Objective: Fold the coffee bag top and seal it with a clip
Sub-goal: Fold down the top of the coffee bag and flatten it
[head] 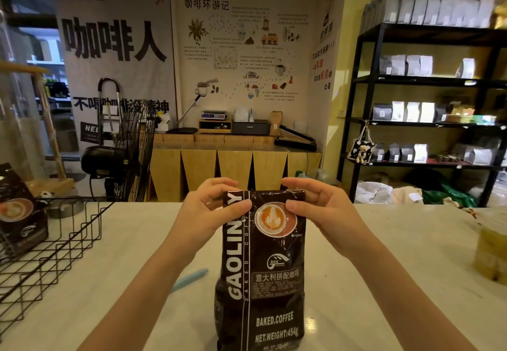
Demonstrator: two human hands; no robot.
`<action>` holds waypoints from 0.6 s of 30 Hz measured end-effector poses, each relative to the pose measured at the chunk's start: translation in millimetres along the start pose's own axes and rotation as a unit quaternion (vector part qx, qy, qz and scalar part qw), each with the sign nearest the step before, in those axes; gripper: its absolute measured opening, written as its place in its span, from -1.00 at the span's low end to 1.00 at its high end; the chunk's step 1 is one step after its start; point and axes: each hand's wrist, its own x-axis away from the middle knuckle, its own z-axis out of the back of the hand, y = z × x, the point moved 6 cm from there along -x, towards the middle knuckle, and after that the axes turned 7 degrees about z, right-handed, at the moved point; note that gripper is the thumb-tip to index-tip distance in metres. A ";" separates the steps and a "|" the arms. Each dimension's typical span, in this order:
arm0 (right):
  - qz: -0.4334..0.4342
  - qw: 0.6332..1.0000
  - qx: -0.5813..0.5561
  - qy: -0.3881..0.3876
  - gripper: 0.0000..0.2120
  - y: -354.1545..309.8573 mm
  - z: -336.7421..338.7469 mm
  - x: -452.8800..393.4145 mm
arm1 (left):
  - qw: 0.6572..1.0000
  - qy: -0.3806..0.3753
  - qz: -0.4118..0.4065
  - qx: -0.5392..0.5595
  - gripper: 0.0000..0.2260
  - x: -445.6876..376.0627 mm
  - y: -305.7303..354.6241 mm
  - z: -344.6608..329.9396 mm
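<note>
Coffee bag (pixel 263 268) upright on the desk (pixel 384 254): your left hand (pixel 208 208) and right hand (pixel 318 208) each have a closed grip on its top, mid-fold; next, reach the blue clip (pixel 189 279) lying left.

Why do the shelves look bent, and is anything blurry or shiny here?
Head view: the wide lens bows the black shelves at the right edge; the yellow object there is blurred; glare glints on the coffee bag top and the white counter.
</note>
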 end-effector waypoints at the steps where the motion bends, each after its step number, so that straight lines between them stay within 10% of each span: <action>1: -0.013 1.000 -0.015 -0.005 -0.69 2.6 -1.9 0.3 | 1.000 -0.010 -0.004 0.011 -0.80 0.2 0.0 -1.8; 18: -0.026 0.999 -0.013 0.043 -0.87 10.4 -7.9 1.0 | 0.992 -0.015 0.026 0.120 -0.85 1.6 -7.8 -11.2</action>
